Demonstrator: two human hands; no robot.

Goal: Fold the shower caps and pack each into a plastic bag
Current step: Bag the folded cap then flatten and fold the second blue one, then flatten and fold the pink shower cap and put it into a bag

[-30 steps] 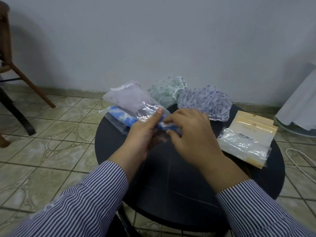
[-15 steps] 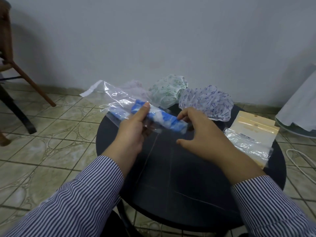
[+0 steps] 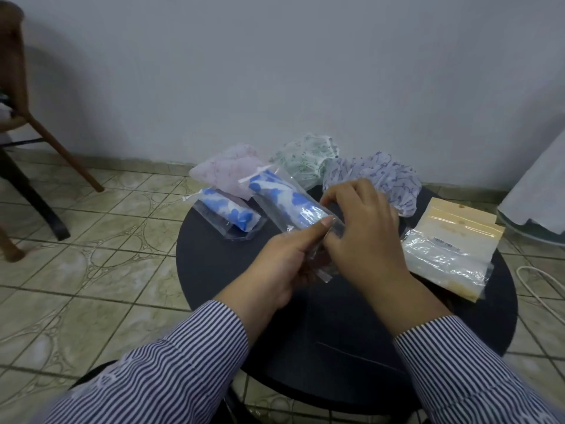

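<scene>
Sleeves: My two forearms reach in from the bottom edge, both in a shirt with narrow dark and white stripes.
Table: A small round dark table [image 3: 305,356] sits directly below me, on a floor of pale patterned tiles.
Left hand: My left hand [image 3: 281,258] is curled around the near end of a clear plastic bag [image 3: 293,206], thumb pressing along its top side.
Right hand: My right hand [image 3: 363,237] meets the same bag from the right, its fingers bent and pinching the loose plastic at the near end. Exactly how the fingertips sit is hidden behind the hand itself.
Held bag: Lifted above the table, slanting away from me toward the upper left. Inside it lies a folded blue-and-white shower cap [image 3: 275,191]. A white strip shows at the bag's far end.
Stack of bags: On the table's right side, well apart from my hands, lies a pile of flat clear bags [image 3: 443,264] over a cream backing card.
Packed cap: On the table's far left lies a second clear bag [image 3: 229,212] holding a folded blue-and-white cap.
Loose caps: Along the far edge, left to right, a pink shower cap [image 3: 226,169], a green-patterned shower cap [image 3: 305,160] and a purple-patterned shower cap [image 3: 388,179].
Background: A plain grey wall, with a wooden chair leg [image 3: 58,148] at far left.
</scene>
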